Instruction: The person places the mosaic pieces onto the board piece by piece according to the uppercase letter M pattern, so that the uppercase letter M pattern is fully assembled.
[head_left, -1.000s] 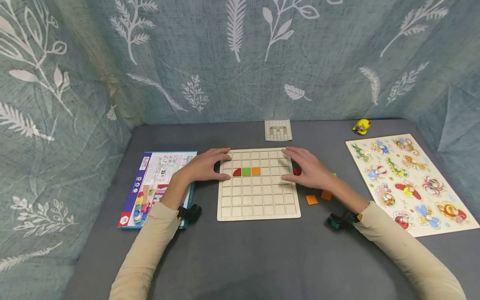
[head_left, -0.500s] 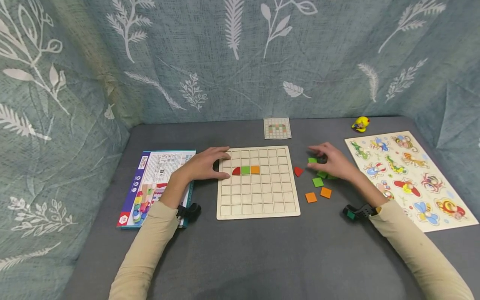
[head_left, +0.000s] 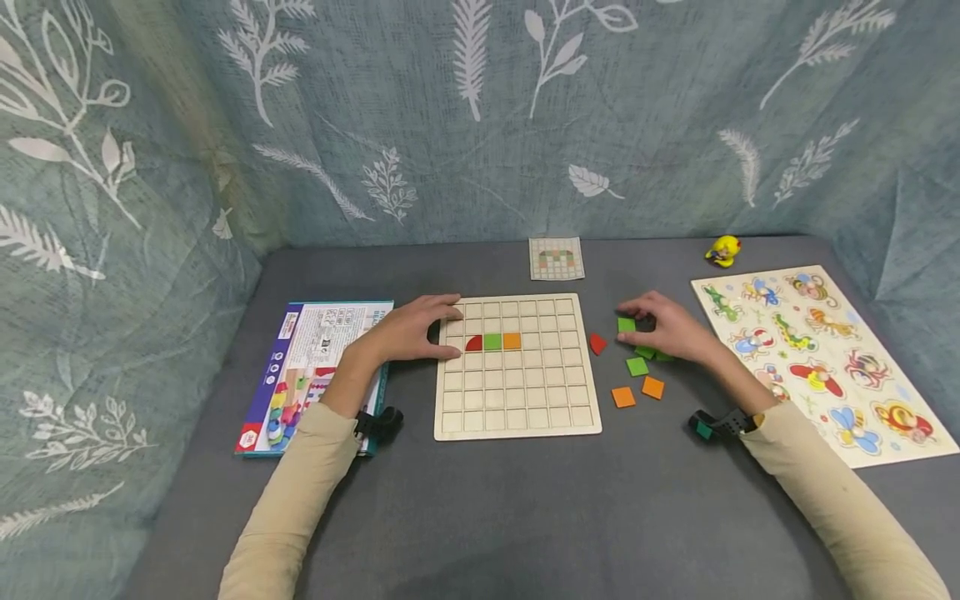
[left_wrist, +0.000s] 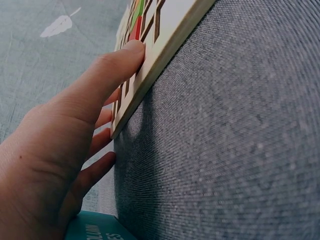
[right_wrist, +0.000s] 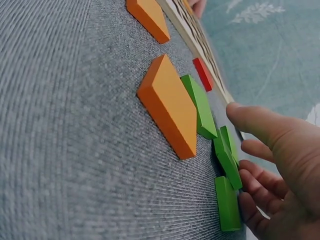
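A pale wooden grid board [head_left: 517, 417] lies on the dark table. Set in one row of its cells are a red quarter-round tile [head_left: 475, 343], a green square tile [head_left: 492, 342] and an orange square tile [head_left: 512, 341]. My left hand [head_left: 411, 330] rests at the board's left edge, its thumb [left_wrist: 122, 62] on the top face and the other fingers extended. To the right, my right hand [head_left: 663, 327] has thumb and forefinger spread on either side of a loose green tile [head_left: 626, 324]; whether they touch it cannot be told. More green tiles [right_wrist: 227, 202] lie by its fingers.
Beside the board are a loose red tile [head_left: 597, 343] and two orange tiles [head_left: 622, 397]. A small pattern card [head_left: 557, 273] lies behind. A boxed set [head_left: 315, 367] sits left; an insect puzzle board [head_left: 817, 358] and yellow toy [head_left: 723, 251] are right.
My right hand has moved from the board's right edge to the loose green tiles, then slightly nearer to one of them. My left hand has stayed at the board's left edge.
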